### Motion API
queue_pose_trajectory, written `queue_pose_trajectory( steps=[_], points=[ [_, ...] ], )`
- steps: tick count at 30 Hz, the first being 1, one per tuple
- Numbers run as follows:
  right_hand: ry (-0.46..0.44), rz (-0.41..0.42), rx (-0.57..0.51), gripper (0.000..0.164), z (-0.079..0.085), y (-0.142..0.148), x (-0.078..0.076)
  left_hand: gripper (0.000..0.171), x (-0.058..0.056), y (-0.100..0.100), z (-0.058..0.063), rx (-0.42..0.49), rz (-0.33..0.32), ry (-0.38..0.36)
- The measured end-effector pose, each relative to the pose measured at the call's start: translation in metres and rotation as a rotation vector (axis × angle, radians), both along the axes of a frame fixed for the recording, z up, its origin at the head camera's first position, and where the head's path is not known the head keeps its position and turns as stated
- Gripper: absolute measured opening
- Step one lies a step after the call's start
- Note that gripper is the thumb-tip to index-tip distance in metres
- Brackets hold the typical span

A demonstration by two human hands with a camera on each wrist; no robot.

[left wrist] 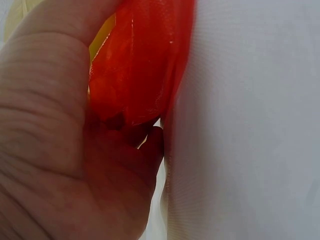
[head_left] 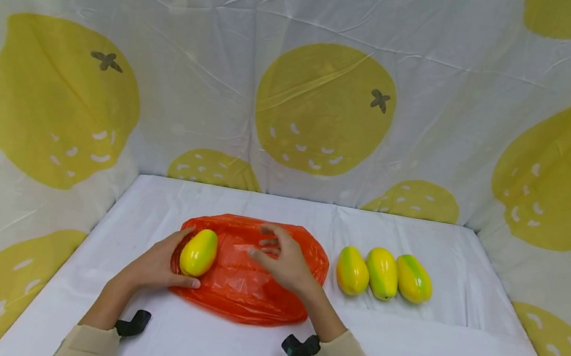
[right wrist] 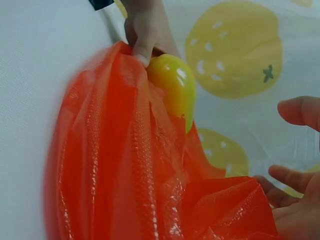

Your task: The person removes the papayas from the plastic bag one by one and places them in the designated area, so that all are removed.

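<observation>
A red plastic bag (head_left: 248, 272) lies spread on the white table. At its left end rests a glossy, oval yellow-green fruit (head_left: 199, 253), also visible beside the bag's rim in the right wrist view. My left hand (head_left: 160, 261) curves round that end, its thumb on the near side and its fingers behind the fruit. Red plastic fills the space between thumb and fingers of the left hand (left wrist: 55, 130) in its own wrist view. Above the bag's right half, my right hand (head_left: 286, 260) has its fingers spread and holds nothing.
Three similar yellow-green fruits (head_left: 382, 273) lie side by side to the right of the bag. Behind the table hangs a white cloth (head_left: 432, 139) printed with big yellow lemons, with more cloth along both sides. Each wrist wears a black device (head_left: 300, 347).
</observation>
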State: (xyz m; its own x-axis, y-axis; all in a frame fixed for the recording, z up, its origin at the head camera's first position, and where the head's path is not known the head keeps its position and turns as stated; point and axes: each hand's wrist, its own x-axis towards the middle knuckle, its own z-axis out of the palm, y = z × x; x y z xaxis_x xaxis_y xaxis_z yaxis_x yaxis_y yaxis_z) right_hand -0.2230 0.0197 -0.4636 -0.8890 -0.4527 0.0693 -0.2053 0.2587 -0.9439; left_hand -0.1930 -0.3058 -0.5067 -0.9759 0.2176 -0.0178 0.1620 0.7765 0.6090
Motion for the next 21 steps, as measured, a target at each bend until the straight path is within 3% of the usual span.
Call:
queue_pose_trajectory(
  steps=[8,21],
  points=[
    [0.009,0.022,0.034,0.069,-0.005,-0.010,0.003,0.124,0.000,0.000,-0.001,-0.001,-0.008,0.001],
    [0.002,0.035,0.190,0.074,-0.006,-0.038,0.005,0.124,-0.001,-0.002,-0.001,0.010,-0.023,0.006]
  ],
)
